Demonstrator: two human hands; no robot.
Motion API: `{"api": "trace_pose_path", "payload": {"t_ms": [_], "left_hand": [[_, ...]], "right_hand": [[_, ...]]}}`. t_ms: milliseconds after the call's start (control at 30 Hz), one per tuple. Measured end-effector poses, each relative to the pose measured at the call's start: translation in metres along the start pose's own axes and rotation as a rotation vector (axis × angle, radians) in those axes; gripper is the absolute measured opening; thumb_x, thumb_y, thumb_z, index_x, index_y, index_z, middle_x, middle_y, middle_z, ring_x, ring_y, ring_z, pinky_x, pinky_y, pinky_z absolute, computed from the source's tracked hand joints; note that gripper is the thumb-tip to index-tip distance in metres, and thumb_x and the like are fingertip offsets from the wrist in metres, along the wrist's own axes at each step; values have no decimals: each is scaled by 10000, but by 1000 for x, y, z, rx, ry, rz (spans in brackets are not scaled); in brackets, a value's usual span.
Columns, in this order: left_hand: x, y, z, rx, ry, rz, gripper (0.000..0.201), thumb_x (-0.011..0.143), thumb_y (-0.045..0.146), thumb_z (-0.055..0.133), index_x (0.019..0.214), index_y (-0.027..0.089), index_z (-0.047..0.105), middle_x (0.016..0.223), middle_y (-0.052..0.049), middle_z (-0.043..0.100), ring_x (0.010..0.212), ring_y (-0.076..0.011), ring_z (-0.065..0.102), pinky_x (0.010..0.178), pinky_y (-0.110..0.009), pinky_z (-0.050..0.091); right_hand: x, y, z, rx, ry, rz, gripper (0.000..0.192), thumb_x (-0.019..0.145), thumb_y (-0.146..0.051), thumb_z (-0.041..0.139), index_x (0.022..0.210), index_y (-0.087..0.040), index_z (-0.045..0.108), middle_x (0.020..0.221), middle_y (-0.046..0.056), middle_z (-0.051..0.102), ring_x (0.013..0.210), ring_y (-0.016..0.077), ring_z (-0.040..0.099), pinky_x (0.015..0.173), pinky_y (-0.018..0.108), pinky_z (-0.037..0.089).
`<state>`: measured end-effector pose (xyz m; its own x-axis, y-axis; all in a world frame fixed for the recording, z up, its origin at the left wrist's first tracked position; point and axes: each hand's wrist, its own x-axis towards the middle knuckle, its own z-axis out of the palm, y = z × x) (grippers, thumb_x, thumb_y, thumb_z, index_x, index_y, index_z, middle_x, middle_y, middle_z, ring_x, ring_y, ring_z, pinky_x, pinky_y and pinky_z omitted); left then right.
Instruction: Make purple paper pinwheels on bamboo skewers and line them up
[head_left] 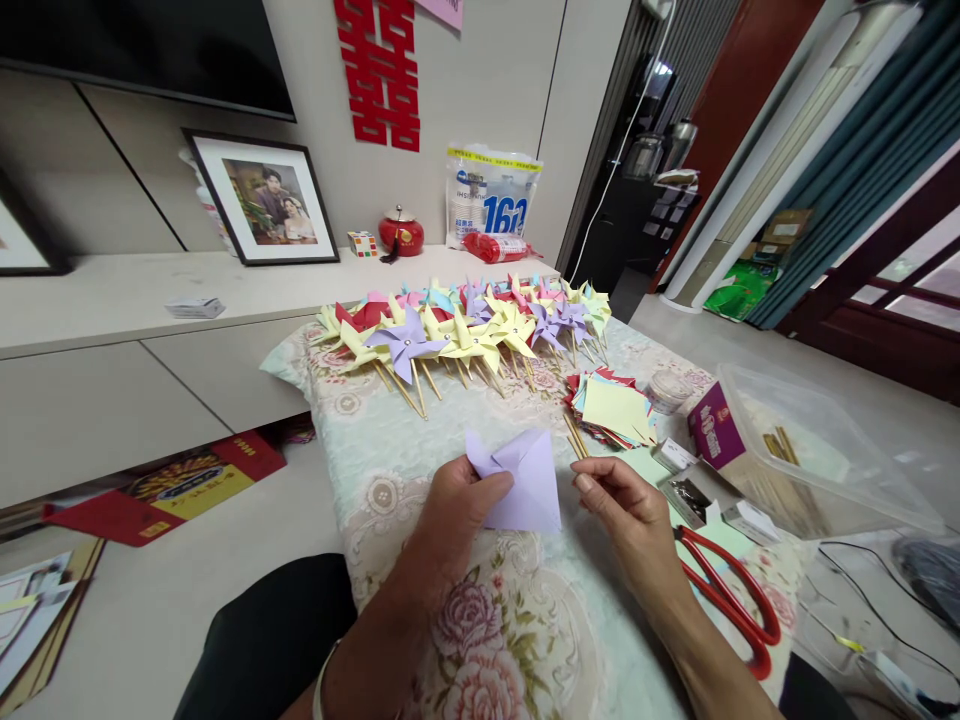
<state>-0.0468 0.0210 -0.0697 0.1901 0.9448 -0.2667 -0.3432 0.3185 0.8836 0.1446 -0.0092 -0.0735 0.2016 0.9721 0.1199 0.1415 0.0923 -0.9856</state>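
My left hand (454, 510) pinches a lilac paper square (525, 478), partly folded, over the flowered tablecloth (390, 450). Just right of the paper, my right hand (619, 500) hovers with fingers loosely curled and thumb and forefinger nearly touching; whether it holds something small I cannot tell. Beyond them lie several finished paper pinwheels (465, 335) on wooden sticks, in yellow, lilac, pink and red. A stack of coloured paper squares (611, 410) with a few sticks beside it sits to the right.
Red-handled scissors (724, 595) lie by my right forearm. A clear plastic box (810, 450) with sticks, a purple carton (716, 425) and small boxes stand at right. A low cabinet (112, 300) carries a framed photo, red pot and bag. Cables lie far right.
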Motion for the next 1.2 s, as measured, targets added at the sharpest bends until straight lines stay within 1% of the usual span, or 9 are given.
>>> {"api": "trace_pose_path", "payload": {"t_ms": [67,333,500,600,700,833,967,1067,1200], "left_hand": [[0,-1,0,-13,-11,-4,241,663,274,737,850,125,708,699,-36,688,696,-207,615,662,-292,473],[-2,-1,6,-25,-30,-36,238,650,256,746,843,118,730,707,-45,716,664,-193,614,643,-284,470],[-6,-4,12,-20,-62,-52,232,638,256,736,819,112,732,654,-30,696,607,-181,589,621,-288,456],[-11,-6,14,-33,-69,-60,238,627,252,731,815,106,740,640,-30,694,604,-186,590,627,-294,456],[-18,-11,15,-47,-59,-68,255,620,259,745,823,105,744,644,-34,698,604,-190,592,630,-297,457],[-28,-19,19,-77,-45,-67,274,618,270,763,841,113,739,667,-40,707,607,-197,598,638,-308,470],[-41,-22,24,-102,-9,-32,224,636,261,740,818,130,730,675,-36,709,644,-199,606,664,-299,465],[-49,-20,27,-94,-7,-53,203,630,258,723,790,135,723,672,-32,701,647,-189,597,662,-286,449],[-54,-21,27,-56,27,-70,242,583,247,723,791,123,719,656,-21,686,613,-164,562,630,-265,416]], "right_hand": [[1,0,1,34,-30,48,245,783,-427,753,883,-204,730,740,7,642,659,151,521,628,280,403],[0,-7,5,124,-184,117,331,810,-513,731,844,-184,722,700,4,628,657,145,541,631,266,417],[0,-3,4,265,-260,180,322,831,-494,725,962,-199,715,776,6,664,701,146,575,658,259,441],[-1,-3,3,288,-274,199,311,829,-476,732,957,-193,717,781,13,686,702,154,601,678,270,464],[-4,-6,5,352,-328,245,322,774,-446,786,958,-194,706,791,25,726,715,184,658,730,314,504],[-10,-9,6,434,-381,281,404,721,-395,835,1039,-197,684,884,52,760,748,211,701,772,365,528],[-16,-7,-3,412,-315,247,438,750,-428,811,1087,-175,694,822,49,748,720,195,684,730,344,525],[-23,-5,-15,378,-255,217,430,767,-448,795,1087,-174,710,793,46,745,680,172,662,673,307,508],[-38,-3,-29,380,-225,134,413,747,-395,820,1100,-206,717,853,47,754,693,161,660,711,316,520]]}}
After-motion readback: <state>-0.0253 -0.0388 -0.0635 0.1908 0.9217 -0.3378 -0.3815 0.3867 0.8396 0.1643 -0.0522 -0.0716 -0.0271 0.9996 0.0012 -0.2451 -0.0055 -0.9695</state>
